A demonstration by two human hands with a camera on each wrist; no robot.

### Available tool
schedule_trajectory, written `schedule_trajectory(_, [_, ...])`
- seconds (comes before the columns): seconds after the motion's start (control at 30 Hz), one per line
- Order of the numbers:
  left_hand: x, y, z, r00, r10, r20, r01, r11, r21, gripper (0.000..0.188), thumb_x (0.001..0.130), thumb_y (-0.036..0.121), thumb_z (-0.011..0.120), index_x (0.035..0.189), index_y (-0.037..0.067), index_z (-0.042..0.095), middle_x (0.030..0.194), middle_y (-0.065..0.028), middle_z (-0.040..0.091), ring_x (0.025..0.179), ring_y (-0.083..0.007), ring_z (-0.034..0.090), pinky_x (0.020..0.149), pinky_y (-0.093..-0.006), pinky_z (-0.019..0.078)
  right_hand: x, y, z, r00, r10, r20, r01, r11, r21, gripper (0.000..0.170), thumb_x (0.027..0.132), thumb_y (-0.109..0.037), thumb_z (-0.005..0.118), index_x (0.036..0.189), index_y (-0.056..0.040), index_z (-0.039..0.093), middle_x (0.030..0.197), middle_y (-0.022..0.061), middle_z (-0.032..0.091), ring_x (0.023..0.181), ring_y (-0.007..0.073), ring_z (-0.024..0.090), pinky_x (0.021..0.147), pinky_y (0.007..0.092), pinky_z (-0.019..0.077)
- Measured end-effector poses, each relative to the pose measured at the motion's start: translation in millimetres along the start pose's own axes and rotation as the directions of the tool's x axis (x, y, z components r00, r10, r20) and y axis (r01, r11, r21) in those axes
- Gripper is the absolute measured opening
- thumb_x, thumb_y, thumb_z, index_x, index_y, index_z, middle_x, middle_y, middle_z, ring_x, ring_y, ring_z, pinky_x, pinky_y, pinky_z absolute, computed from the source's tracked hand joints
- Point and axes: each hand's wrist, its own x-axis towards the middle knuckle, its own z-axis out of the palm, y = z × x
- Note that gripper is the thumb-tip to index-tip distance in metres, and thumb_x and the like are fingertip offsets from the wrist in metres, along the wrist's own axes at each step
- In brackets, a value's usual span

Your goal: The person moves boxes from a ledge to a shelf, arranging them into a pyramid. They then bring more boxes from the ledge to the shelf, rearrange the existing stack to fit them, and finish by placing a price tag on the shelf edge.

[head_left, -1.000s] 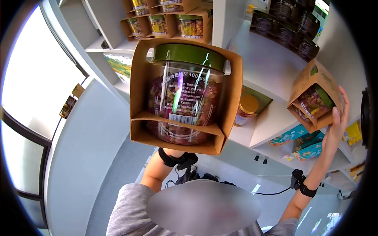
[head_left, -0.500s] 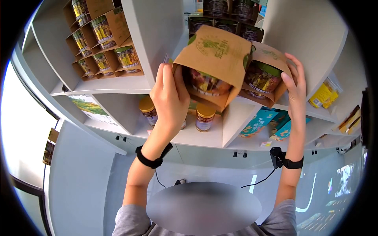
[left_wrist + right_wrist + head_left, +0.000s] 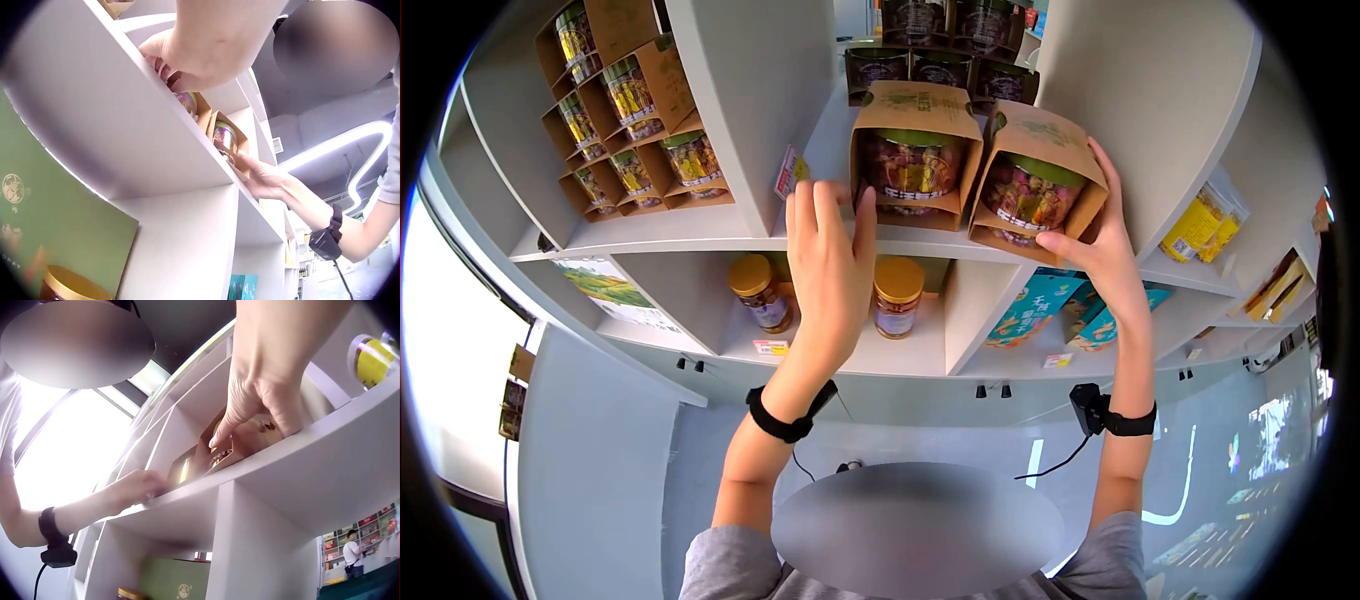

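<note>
Item 1. Left hand point(image 3: 830, 270), centre of frame: fingers extended and loosely together, thumb apart, pinching nothing; just beside the left carton's left side, though contact cannot be told.

Item 2. Right hand point(image 3: 1112, 255), right of centre: fingers along the right carton's outer side, thumb at its front lower corner, gripping that corner.

Item 3. Left carton point(image 3: 920, 103), upper centre, jar inside, standing on the shelf point(image 3: 825, 150). Change: half a second ago it was tilted in the left hand, in front of the right carton; now it is set down and released. Judged as one placement done.

Item 4. Right carton point(image 3: 1040, 135), jar inside, beside item 3 and slightly askew to it. Judged to be steadied or squared by the right hand, alignment unfinished.

Item 5. Dark cartons point(image 3: 945, 70), top centre, stacked behind both.
</note>
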Motion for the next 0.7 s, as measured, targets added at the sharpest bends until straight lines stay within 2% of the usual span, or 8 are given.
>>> schedule_trajectory(0.37, [3.5,-9.4,-5.6,0.995,0.088,-0.041,-0.077,0.973,0.216,0.018,0.083,0.006,0.062,0.072,0.004,0.049,0.068,-0.0069,0.047,0.067,-0.0244,0.047,0.063,-0.0362,0.0385,23.2,6.6,20.7,0.994,0.097,0.051,-0.092,0.991,-0.098,0.099,0.069,-0.013,0.08,0.145,-0.0048,0.017,0.141,0.0172,0.037,0.129,0.0247,0.039,0.107,0.0359,0.0329])
schedule_trajectory(0.43, [4.1,-12.0,-7.1,0.997,0.081,-0.019,-0.074,0.968,0.239,0.018,0.083,0.007,0.062,0.071,0.004,0.049,0.071,-0.0087,0.048,0.069,-0.026,0.047,0.064,-0.0374,0.0377,26.6,7.5,26.2,0.993,0.111,0.039,-0.1,0.972,-0.212,0.095,0.07,-0.017,0.081,0.142,-0.002,0.02,0.137,0.0176,0.042,0.126,0.0253,0.043,0.105,0.0351,0.0337])
schedule_trajectory(0.47, [6.5,-13.1,-8.1,0.994,0.103,-0.039,-0.089,0.959,0.269,0.019,0.086,0.011,0.06,0.071,0.005,0.049,0.069,-0.0081,0.051,0.065,-0.0263,0.052,0.058,-0.0365,0.0408,28.0,6.7,28.7,0.993,0.113,0.043,-0.1,0.967,-0.236,0.091,0.071,-0.02,0.08,0.14,0.0001,0.023,0.136,0.0169,0.042,0.125,0.0244,0.043,0.106,0.0344,0.0331])
schedule_trajectory(0.5, [7.2,-10.9,-9.7,0.999,0.048,-0.02,-0.041,0.958,0.285,0.02,0.087,0.013,0.059,0.071,0.005,0.05,0.068,-0.0078,0.053,0.063,-0.0266,0.054,0.055,-0.0364,0.0413,28.6,6.8,31.1,0.992,0.115,0.047,-0.1,0.961,-0.259,0.088,0.073,-0.023,0.08,0.138,0.0022,0.027,0.135,0.0161,0.042,0.125,0.0235,0.043,0.106,0.0337,0.0325])
schedule_trajectory(0.57, [8.0,-8.2,-12.5,0.998,-0.067,0.017,0.058,0.945,0.323,0.022,0.089,0.016,0.058,0.071,0.006,0.051,0.067,-0.0072,0.055,0.057,-0.0274,0.057,0.048,-0.0361,0.0424,31.0,13.8,36.5,0.998,0.058,0.022,-0.05,0.962,-0.268,0.091,0.071,-0.022,0.081,0.139,0.0002,0.024,0.132,0.0178,0.046,0.123,0.026,0.046,0.104,0.035,0.0349])
schedule_trajectory(0.6, [9.4,-11.7,-12.8,1.0,-0.016,-0.001,0.015,0.937,0.348,0.024,0.091,0.021,0.056,0.072,0.007,0.052,0.066,-0.0066,0.058,0.052,-0.0289,0.058,0.042,-0.0361,0.0425,33.1,18.2,38.9,0.999,0.033,0.013,-0.028,0.962,-0.271,0.094,0.07,-0.021,0.082,0.14,-0.0008,0.021,0.13,0.0193,0.048,0.122,0.0282,0.047,0.103,0.036,0.0365])
schedule_trajectory(0.7, [10.5,-12.1,-13.6,0.998,-0.046,0.038,0.028,0.921,0.388,0.025,0.091,0.021,0.056,0.071,0.006,0.053,0.067,-0.0075,0.059,0.052,-0.0297,0.059,0.044,-0.0358,0.0441,37.0,22.2,40.5,1.0,0.024,0.008,-0.021,0.958,-0.285,0.096,0.069,-0.023,0.082,0.14,-0.0023,0.021,0.129,0.021,0.05,0.121,0.0308,0.049,0.102,0.0375,0.0386])
